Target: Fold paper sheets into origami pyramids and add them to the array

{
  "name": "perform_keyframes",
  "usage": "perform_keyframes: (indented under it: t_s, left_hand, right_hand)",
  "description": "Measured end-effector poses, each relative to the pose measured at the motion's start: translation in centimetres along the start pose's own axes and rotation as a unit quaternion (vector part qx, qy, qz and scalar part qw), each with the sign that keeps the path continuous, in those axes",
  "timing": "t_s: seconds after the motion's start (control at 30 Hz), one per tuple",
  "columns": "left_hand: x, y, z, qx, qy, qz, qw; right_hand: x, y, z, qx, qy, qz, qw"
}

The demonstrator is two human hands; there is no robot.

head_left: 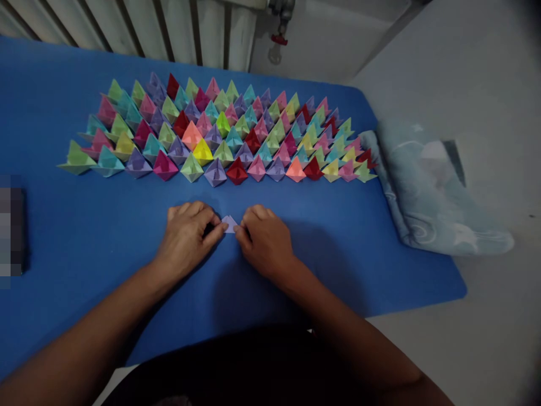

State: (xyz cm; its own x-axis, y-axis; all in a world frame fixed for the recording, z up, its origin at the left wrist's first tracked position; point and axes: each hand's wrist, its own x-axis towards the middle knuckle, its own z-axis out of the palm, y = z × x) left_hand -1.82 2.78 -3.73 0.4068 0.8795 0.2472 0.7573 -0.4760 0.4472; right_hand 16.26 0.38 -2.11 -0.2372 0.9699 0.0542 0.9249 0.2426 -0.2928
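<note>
Between my hands is a small folded piece of lilac paper point(230, 224), a triangular shape with its point away from me. My left hand point(189, 234) pinches its left corner between thumb and fingers. On the other side, my right hand point(266, 238) grips the right corner the same way. Both hands rest low over the blue mat point(105, 231). Beyond them stand rows of small origami paper boats point(214, 172) in green, purple, pink, red, teal and yellow, with peaked middles. The paper's corners are covered by my fingertips.
A folded light-blue patterned cloth point(435, 197) lies at the mat's right edge. Behind the mat are a white radiator point(181, 31) and a valve with a red handle point(279, 39). A dark object point(17, 231), partly blurred out, sits at the left edge.
</note>
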Motion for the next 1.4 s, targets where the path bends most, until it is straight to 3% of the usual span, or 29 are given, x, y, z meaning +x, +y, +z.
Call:
perform_keyframes:
  t_s: [0.13, 0.37, 0.67, 0.93, 1.17, 1.4]
  left_hand:
    - [0.0, -0.1, 0.0, 0.0, 0.001, 0.007, 1.0]
    - [-0.2, -0.3, -0.4, -0.003, 0.006, 0.022, 1.0]
    - [-0.7, -0.8, -0.9, -0.06, 0.015, 0.079, 0.995]
    - [-0.5, -0.9, -0.9, -0.065, 0.015, 0.093, 0.993]
    - [-0.1, -0.4, -0.5, -0.036, 0.034, 0.079, 0.996]
    - [0.1, 0.0, -0.5, -0.034, 0.012, 0.044, 0.998]
  right_hand:
    - [0.0, 0.0, 0.0, 0.013, -0.004, 0.009, 1.0]
    - [-0.7, 0.6, 0.5, 0.083, 0.048, 0.0, 0.995]
    - [-1.0, 0.9, 0.6, 0.122, 0.058, -0.009, 0.991]
    - [-0.9, 0.9, 0.6, 0.116, 0.053, -0.007, 0.992]
    - [-0.8, 0.7, 0.6, 0.102, 0.054, -0.004, 0.993]
    - [-0.8, 0.5, 0.5, 0.097, 0.04, -0.001, 0.994]
